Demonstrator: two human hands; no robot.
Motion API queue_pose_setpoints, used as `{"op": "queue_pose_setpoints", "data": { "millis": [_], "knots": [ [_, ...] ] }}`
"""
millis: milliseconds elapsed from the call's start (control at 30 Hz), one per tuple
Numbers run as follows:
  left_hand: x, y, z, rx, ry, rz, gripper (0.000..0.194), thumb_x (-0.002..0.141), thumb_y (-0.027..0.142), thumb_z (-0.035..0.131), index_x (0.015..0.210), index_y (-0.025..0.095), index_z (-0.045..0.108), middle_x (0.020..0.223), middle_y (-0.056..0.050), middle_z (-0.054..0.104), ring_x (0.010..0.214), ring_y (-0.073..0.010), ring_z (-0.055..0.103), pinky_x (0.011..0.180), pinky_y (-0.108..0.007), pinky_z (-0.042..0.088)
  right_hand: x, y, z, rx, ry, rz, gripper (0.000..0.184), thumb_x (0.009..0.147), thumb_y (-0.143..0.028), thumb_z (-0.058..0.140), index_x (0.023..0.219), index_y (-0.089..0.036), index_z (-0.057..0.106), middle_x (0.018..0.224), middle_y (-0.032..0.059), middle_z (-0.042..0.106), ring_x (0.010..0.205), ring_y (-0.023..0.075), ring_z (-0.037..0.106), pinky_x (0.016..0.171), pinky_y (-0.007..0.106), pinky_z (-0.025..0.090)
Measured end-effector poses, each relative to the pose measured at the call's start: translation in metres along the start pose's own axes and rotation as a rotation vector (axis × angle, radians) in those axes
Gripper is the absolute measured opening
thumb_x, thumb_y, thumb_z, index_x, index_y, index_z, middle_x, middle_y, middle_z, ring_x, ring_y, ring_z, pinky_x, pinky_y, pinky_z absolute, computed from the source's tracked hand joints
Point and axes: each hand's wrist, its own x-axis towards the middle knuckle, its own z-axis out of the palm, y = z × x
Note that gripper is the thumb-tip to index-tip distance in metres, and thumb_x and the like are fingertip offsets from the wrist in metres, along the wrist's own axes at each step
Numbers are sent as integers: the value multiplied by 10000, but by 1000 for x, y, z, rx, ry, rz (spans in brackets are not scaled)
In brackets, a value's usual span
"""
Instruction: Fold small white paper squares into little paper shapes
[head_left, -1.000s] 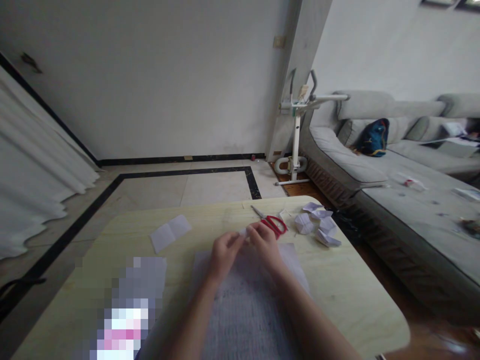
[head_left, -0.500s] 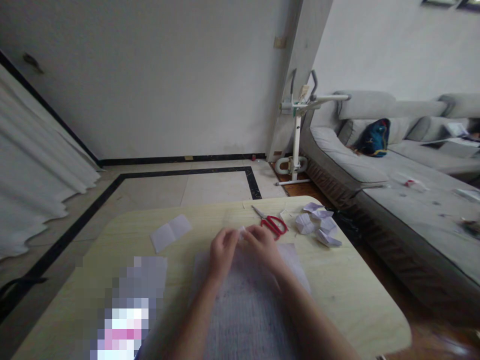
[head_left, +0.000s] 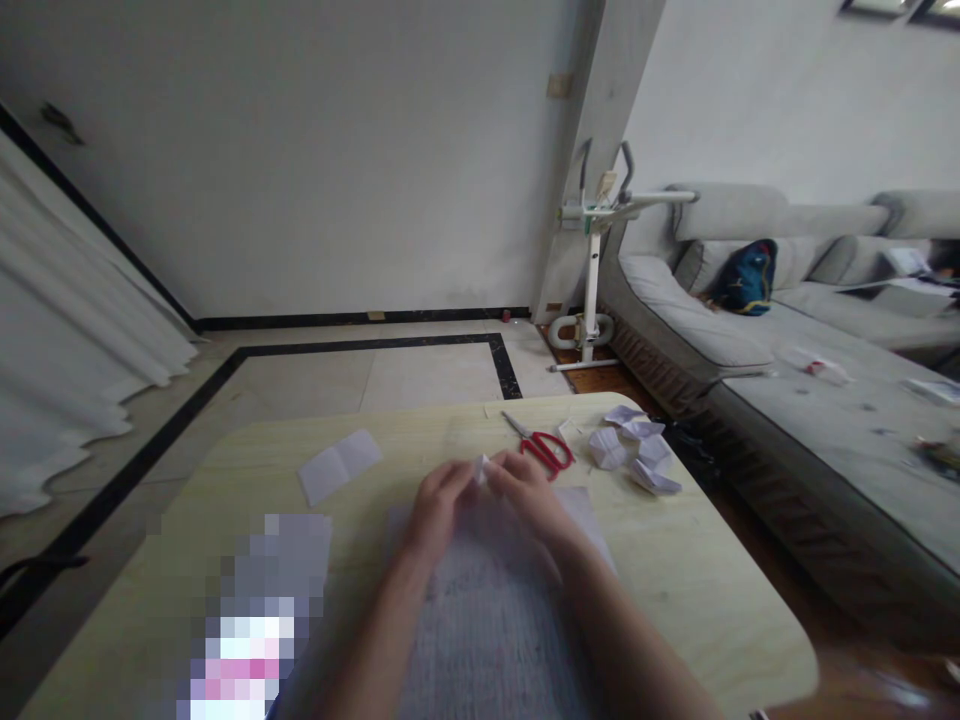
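Observation:
My left hand (head_left: 435, 505) and my right hand (head_left: 525, 495) meet over the middle of a pale wooden table (head_left: 712, 580). Their fingertips pinch a small white folded paper piece (head_left: 481, 468) between them. Under my hands and forearms lies a large sheet of written-on paper (head_left: 495, 620). Red-handled scissors (head_left: 546, 447) lie just beyond my right hand.
Several small folded paper pieces (head_left: 637, 450) sit at the table's far right. A creased white paper (head_left: 339, 465) lies far left. A blurred-out patch covers the near left. A grey sofa (head_left: 787, 340) and a white exercise machine (head_left: 592, 280) stand to the right.
Both hands have drawn slightly nearer to me and closer together while working the small paper piece. Nothing else on the table moved.

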Motion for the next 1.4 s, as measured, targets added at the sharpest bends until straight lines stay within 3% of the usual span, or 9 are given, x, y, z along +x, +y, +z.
{"op": "queue_pose_setpoints", "data": {
  "millis": [267, 400, 600, 933, 1167, 1400],
  "knots": [
    [2, -1, -1, 21, 48, 25, 271, 738, 400, 666, 705, 132, 653, 627, 6, 592, 589, -114, 533, 561, -208, 418, 1, 5, 1, 55, -30, 63, 273, 850, -438, 569, 775, -182, 630, 699, -2, 607, 615, 124, 538, 543, 216, 411],
    [2, -1, 0, 95, 71, 57, 275, 732, 401, 674, 732, 126, 664, 650, -5, 610, 615, -127, 547, 584, -218, 431, 3, 8, 1, 44, 25, 72, 302, 824, -466, 591, 740, -177, 619, 679, 5, 601, 612, 133, 537, 534, 222, 412],
    [-3, 4, 3, 213, -21, 67, 283, 789, 398, 625, 716, 127, 667, 635, 0, 597, 598, -122, 522, 570, -218, 406, 4, 13, -2, 118, 27, 106, 298, 829, -460, 597, 781, -168, 626, 692, 17, 595, 613, 133, 533, 545, 230, 407],
    [-3, -2, 2, -195, -165, -106, 255, 769, 371, 665, 704, 130, 611, 635, 10, 529, 564, -88, 480, 540, -200, 382, -1, 8, 5, 346, -79, 132, 268, 859, -432, 563, 762, -184, 590, 632, 1, 559, 568, 132, 508, 572, 262, 394],
    [-3, 6, 1, 240, -70, 58, 265, 794, 390, 627, 713, 138, 615, 638, 21, 545, 607, -105, 475, 561, -198, 363, 2, 6, 5, 121, 78, 116, 257, 790, -442, 635, 730, -192, 628, 700, 22, 598, 635, 151, 536, 577, 259, 412],
    [-4, 2, 8, 319, -89, 101, 274, 816, 399, 585, 768, 134, 637, 700, -6, 600, 665, -141, 529, 595, -219, 395, 3, 7, 5, 64, 194, 72, 245, 765, -406, 651, 692, -174, 623, 655, 8, 579, 603, 140, 514, 540, 243, 395]
  ]
}}
